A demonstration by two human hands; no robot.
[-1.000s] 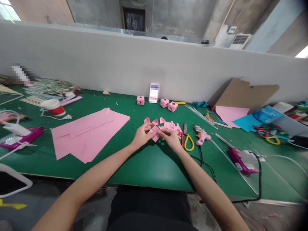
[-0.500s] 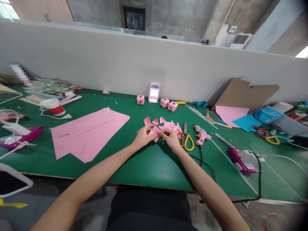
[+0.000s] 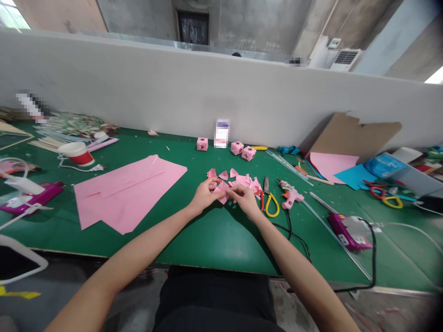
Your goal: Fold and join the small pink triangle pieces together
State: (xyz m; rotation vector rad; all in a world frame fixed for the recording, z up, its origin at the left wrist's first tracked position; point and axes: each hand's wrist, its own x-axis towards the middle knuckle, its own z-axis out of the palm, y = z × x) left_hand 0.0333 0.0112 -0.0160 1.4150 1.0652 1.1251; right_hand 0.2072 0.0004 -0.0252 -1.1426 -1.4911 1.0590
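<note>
Between my two hands is a small folded piece of pink paper [image 3: 222,190], held above the green table [image 3: 207,244]. My left hand [image 3: 204,197] pinches its left side with thumb and fingers. At its right edge, the fingertips of my right hand [image 3: 243,198] are closed on it. Behind the hands lie small folded pink pieces [image 3: 223,174] and a heap of pink paper scraps [image 3: 254,183]. Scissors [image 3: 272,205] with a red and a yellow handle rest just right of my right hand, and a pink glue gun [image 3: 291,197] lies beyond them.
Three pink paper cubes [image 3: 202,144] stand near the white partition [image 3: 138,87]. Large pink sheets [image 3: 128,198] cover the left side. A paper cup [image 3: 76,153] and a purple power strip [image 3: 32,200] sit farther left. Another purple power strip [image 3: 348,230] and its black cable lie right.
Both hands stay almost in place on the folded pink paper, with only a slight shift of the fingers. Nothing else has visibly moved.
</note>
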